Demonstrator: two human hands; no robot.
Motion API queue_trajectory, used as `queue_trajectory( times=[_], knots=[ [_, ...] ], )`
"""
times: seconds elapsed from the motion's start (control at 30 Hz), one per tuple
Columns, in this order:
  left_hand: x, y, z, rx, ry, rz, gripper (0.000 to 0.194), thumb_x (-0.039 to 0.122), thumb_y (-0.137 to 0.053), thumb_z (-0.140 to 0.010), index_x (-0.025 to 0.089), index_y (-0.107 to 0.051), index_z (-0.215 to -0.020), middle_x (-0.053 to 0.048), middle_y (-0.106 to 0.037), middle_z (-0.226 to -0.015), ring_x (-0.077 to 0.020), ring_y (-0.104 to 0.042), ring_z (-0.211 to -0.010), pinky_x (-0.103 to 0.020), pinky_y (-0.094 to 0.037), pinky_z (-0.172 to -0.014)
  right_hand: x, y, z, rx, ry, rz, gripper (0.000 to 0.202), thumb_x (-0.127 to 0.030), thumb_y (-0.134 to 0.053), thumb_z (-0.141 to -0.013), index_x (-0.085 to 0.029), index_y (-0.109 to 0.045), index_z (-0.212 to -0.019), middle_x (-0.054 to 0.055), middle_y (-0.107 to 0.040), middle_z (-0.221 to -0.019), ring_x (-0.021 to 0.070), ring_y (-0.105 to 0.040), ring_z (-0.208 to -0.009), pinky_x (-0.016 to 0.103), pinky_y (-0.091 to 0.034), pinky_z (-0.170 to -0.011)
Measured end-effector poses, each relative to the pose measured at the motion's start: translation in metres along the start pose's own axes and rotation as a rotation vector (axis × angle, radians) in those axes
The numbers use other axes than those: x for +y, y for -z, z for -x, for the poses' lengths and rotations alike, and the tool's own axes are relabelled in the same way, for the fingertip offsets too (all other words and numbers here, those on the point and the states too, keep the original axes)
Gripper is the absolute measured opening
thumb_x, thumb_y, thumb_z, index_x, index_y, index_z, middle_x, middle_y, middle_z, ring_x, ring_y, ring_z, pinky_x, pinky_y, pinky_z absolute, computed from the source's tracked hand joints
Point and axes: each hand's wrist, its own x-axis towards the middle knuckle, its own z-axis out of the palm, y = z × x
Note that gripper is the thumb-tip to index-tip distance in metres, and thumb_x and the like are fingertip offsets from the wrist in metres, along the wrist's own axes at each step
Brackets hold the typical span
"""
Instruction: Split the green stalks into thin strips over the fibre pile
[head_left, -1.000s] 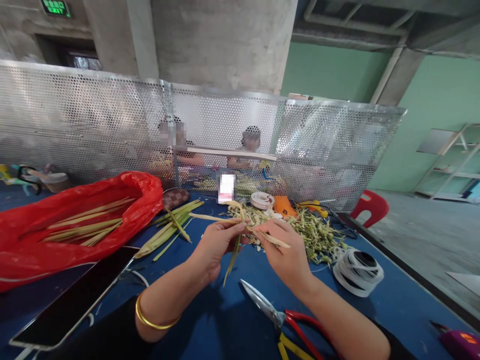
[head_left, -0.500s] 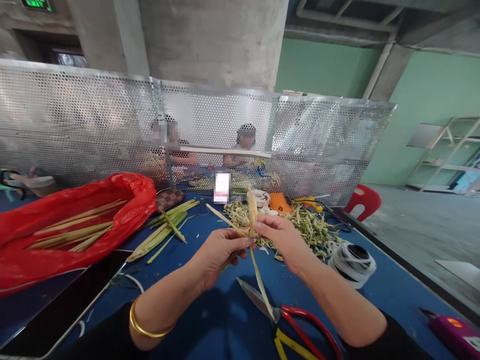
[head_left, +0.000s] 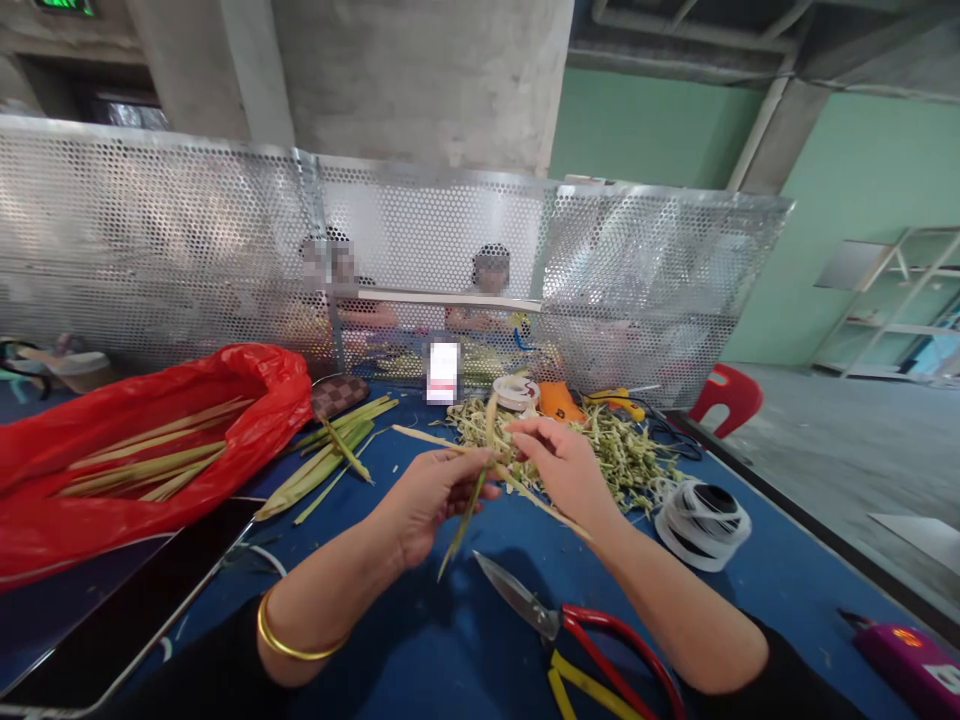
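Crossed strips of plant leaf (head_left: 431, 436) meet at the thumb and fingers of my left hand (head_left: 442, 495), which is closed on the crossing. One pale strip slants down past my right wrist. A greener end (head_left: 456, 545) hangs below the left hand, and a short pale end stands upright above it. Beside the crossing, my right hand (head_left: 566, 475) is open, its thumb and index finger slightly apart near the upright end. Below the hands lie scissors (head_left: 517, 595) with red handles, the blades toward the left hand. A pile of shredded leaf bits (head_left: 622, 455) spreads behind the right hand.
On the blue table (head_left: 420, 640), a red plastic bag (head_left: 262, 375) holds long leaves, with more leaves (head_left: 330, 465) beside it. A tablet-like dark panel (head_left: 142, 600) lies at left. White ribbon roll (head_left: 701, 525) and purple tool (head_left: 907, 655) are at right. Behind a perforated screen (head_left: 435, 220) sit people.
The strip that hung over the scissors now slants right, under my right wrist. A greener end has come into view below my left hand. My right fingers have come off the strips.
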Motion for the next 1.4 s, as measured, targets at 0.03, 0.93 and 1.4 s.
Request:
queue_trajectory(
  times=[0.03,0.93,1.4],
  knots=[
    [0.002,0.000,0.000,0.006,-0.008,0.037,0.018,0.028,-0.068,-0.074,0.013,-0.072,-0.082,-0.010,-0.073,-0.080,-0.0145,-0.066,-0.065,-0.021,-0.047,-0.057,0.000,0.004,-0.002,-0.018,-0.013,0.028,0.014,-0.029,-0.060,-0.074,-0.019,-0.069,-0.080,-0.001,-0.064,-0.065,0.0161,-0.055,-0.062,0.027,-0.043,-0.062],
    [0.013,0.013,-0.005,-0.210,-0.143,0.274,0.017,0.006,-0.065,-0.074,0.016,-0.065,-0.088,0.001,-0.063,-0.065,-0.0078,-0.059,-0.056,-0.017,-0.049,-0.057,-0.016,0.021,0.004,-0.311,0.167,0.445,0.018,-0.020,-0.062,-0.074,-0.021,-0.063,-0.056,-0.002,-0.057,-0.050,0.0141,-0.051,-0.049,0.024,-0.034,-0.050],
    [-0.004,0.011,-0.009,-0.342,-0.014,0.287,0.012,0.008,-0.065,-0.076,0.012,-0.064,-0.086,0.000,-0.065,-0.064,-0.0053,-0.056,-0.048,-0.016,-0.046,-0.051,-0.022,0.006,0.008,-0.306,0.244,0.169,0.014,-0.026,-0.058,-0.083,-0.020,-0.067,-0.074,0.001,-0.066,-0.075,0.0158,-0.059,-0.073,0.028,-0.044,-0.068]
  ],
)
